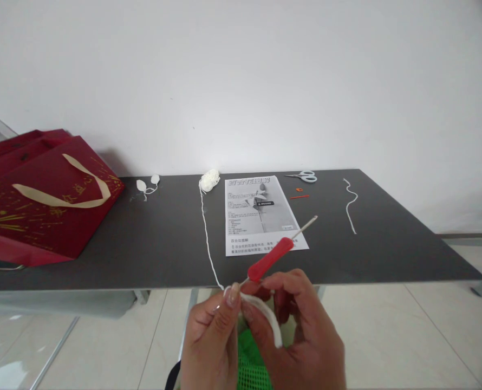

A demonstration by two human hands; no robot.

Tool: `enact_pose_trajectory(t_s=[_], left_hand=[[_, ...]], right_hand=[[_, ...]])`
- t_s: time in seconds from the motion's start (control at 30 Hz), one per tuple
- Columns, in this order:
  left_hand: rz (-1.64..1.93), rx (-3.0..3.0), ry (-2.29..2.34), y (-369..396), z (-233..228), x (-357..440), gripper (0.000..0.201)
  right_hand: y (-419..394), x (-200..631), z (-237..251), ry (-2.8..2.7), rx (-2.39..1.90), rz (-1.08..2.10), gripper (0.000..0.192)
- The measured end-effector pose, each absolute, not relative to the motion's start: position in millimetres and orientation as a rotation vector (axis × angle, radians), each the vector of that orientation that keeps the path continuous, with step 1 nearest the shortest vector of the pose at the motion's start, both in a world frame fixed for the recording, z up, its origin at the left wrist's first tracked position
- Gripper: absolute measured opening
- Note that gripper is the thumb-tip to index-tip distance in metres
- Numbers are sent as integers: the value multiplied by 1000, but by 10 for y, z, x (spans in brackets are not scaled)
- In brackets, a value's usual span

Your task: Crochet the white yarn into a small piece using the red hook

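Note:
My left hand [210,341] and my right hand [301,330] are close together below the table's front edge. Between them sits a small white crocheted piece [265,317], pinched by my left thumb and fingers. My right hand grips a crochet hook with a red handle [271,260]; its metal shaft points up and right over the table. A white yarn strand [207,233] runs from the piece across the dark table [143,244] to a small white yarn ball [209,179] at the back.
A printed instruction sheet [261,214] lies mid-table. Behind it are white-handled scissors [304,176], small orange bits [299,193] and a loose white yarn piece [351,205]. A red gift bag [41,197] lies at left, two small white crocheted pieces [147,183] beside it. Green mesh [251,360] shows under my hands.

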State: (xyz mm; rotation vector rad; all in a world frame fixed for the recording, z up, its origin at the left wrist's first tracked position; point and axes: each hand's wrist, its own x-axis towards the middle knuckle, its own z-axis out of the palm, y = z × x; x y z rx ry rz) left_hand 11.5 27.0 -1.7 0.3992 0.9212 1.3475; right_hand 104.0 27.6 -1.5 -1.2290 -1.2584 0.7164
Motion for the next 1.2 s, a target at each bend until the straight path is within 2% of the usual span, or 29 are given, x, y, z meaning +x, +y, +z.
enact_pose_trajectory(t_s=[0.13, 0.3, 0.57, 1.0, 1.13, 1.2], left_hand=[[1308, 655, 995, 307, 21, 47, 15], [1116, 891, 996, 346, 94, -16, 17], [1103, 823, 1193, 253, 161, -56, 12], [1214, 784, 1245, 241, 188, -11, 14], [1287, 761, 1229, 238, 190, -12, 33], [1300, 795, 1216, 244, 193, -13, 36]], right_hand=[[321, 1139, -21, -922, -1075, 1184, 43], [366, 1237, -33, -631, -836, 1530, 22], [317, 1248, -80, -532, -802, 1490, 18], [276, 1308, -85, -608, -811, 1440, 17], [280, 1376, -67, -585, -842, 1408, 15], [281, 1406, -58, -581, -844, 1392, 13]])
